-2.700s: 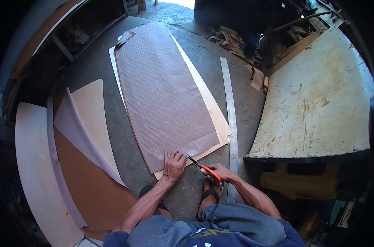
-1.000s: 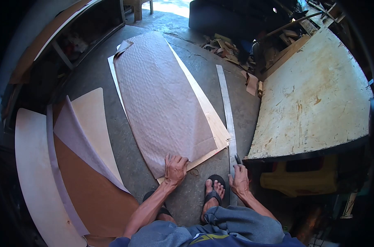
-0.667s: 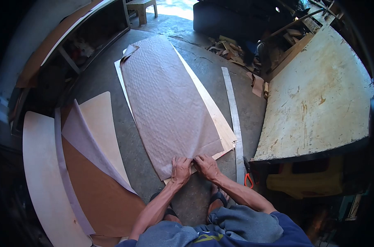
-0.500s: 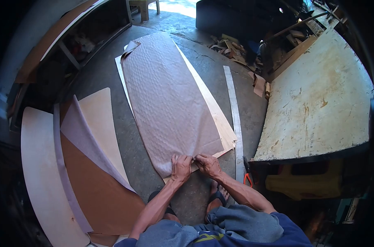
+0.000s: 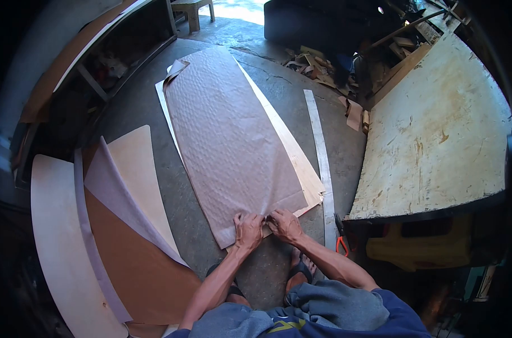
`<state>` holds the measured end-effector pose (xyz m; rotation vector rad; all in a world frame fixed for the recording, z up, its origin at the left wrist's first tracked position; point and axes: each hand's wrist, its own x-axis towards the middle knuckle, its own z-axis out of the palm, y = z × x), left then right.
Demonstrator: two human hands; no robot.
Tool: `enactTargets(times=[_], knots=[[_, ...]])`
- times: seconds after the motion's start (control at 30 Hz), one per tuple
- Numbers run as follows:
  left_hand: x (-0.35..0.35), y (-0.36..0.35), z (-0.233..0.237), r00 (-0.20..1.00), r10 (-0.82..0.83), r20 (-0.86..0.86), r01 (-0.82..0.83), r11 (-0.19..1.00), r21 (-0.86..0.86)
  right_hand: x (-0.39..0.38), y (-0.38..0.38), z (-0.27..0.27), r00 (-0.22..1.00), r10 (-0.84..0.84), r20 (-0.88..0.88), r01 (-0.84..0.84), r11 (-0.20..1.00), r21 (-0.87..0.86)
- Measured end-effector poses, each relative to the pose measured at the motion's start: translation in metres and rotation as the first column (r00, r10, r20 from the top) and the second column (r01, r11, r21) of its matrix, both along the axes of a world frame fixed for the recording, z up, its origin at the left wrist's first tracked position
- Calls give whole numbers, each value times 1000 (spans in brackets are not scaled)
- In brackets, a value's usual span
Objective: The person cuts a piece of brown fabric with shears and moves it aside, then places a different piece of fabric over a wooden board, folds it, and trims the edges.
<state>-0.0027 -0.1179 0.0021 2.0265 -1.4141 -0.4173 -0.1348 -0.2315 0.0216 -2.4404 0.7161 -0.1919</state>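
A mauve-beige sheet of upholstery fabric [image 5: 227,135] with a dimpled surface lies over light plywood boards [image 5: 301,163] on the floor. Its far left corner is folded over. At the near edge my left hand [image 5: 248,230] grips the fabric with bent fingers. Close beside it, almost touching, my right hand [image 5: 284,225] pinches the same edge. Small creases run from the fingers into the cloth. What lies between the fingertips is mostly hidden.
Left are pale boards [image 5: 56,225] and a brown sheet [image 5: 132,253] with a mauve underside. On the right lie a long metal strip [image 5: 318,146], orange-handled scissors [image 5: 341,242] and a worn tabletop [image 5: 436,135]. Wood scraps [image 5: 318,65] are piled behind. A stool [image 5: 194,11] stands at the back.
Both hands stay at the near edge with hardly any movement. The near left corner of the fabric lies slightly lower and flatter. The view has shifted a little.
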Motion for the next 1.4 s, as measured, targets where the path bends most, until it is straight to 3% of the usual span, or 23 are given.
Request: enactTargets(times=[0.07, 0.17, 0.27, 0.33, 0.37, 0.43, 0.5, 0.57, 0.67, 0.83, 0.9, 0.97, 1.0, 1.07, 1.1, 1.17, 1.23, 1.27, 1.3, 1.33, 1.37, 1.4], knots=[[0, 1, -1, 1000, -14, 18, 15, 999, -33, 2, -3, -5, 999, 28, -40, -28, 1000, 2], [-4, -1, 4, 999, -19, 51, 19, 1000, -13, -9, -10, -10, 993, 116, 36, -116, 993, 12], [-2, 1, -7, 989, -41, 140, 43, 999, -17, -14, -8, 0, 993, 74, 88, -89, 981, 170], [0, 1, -8, 992, -51, 116, 52, 999, -2, -29, -9, 27, 999, 40, 23, -46, 917, 397], [0, 0, -8, 995, -48, 88, 48, 999, 8, -36, -11, 26, 999, 41, 24, -47, 918, 395], [-3, 1, -1, 998, -46, 53, 45, 999, 15, -42, -10, 31, 993, -24, -114, 17, 998, -63], [1, -4, 10, 998, -40, 38, 40, 999, 6, -36, -8, 38, 997, -51, -53, 42, 986, -160], [1, -3, 22, 999, -31, -28, 30, 999, -42, -24, -3, 41, 999, -21, -35, 4, 902, -431], [8, -3, 39, 1000, -8, 3, 8, 993, -117, -21, -36, 16, 998, 7, -59, -34, 885, -465], [21, 5, 55, 995, 0, 100, 20, 978, -206, -28, -78, 34, 999, 10, 39, 9, 896, -445], [20, 13, 51, 978, 30, 205, 11, 980, -197, -27, -82, 43, 998, 16, 59, 12, 890, -456], [28, 30, 24, 915, 37, 401, -33, 999, -17, -26, -87, 53, 997, 79, -19, -80, 904, -421], [35, 40, 21, 913, 43, 405, -37, 999, -23, -26, -87, 59, 994, 104, -37, -109, 889, -444], [52, 65, 21, 978, 54, 200, -55, 999, -2, -31, -86, 76, 984, 161, -74, -177, 872, -457], [56, 72, 33, 977, 53, 207, -55, 998, 2, -33, -83, 85, 970, 214, -112, -242, 852, -465], [58, 92, 72, 982, 3, 188, -6, 1000, 15, -40, -71, 104, 948, 284, -144, -318, 858, -404], [59, 115, 105, 989, -144, -18, 145, 969, 200, -49, -55, 128, 808, 401, -432, -508, 845, -167], [58, 126, 118, 963, -189, -190, 248, 896, 367, -47, -47, 149, 677, 493, -546, -552, 831, 66], [58, 139, 129, 910, -196, -366, 370, 781, 503, -46, -39, 165, 520, 594, -614, -537, 786, 305], [59, 149, 139, 801, -277, -531, 561, 656, 505, -55, -31, 169, 450, 745, -493, -551, 666, 503], [64, 156, 149, 659, -324, -679, 727, 507, 463, -62, -25, 171, 383, 859, -340, -548, 508, 664], [68, 165, 160, 514, -302, -803, 806, 490, 331, -60, -20, 185, 389, 858, -335, -544, 508, 668]])
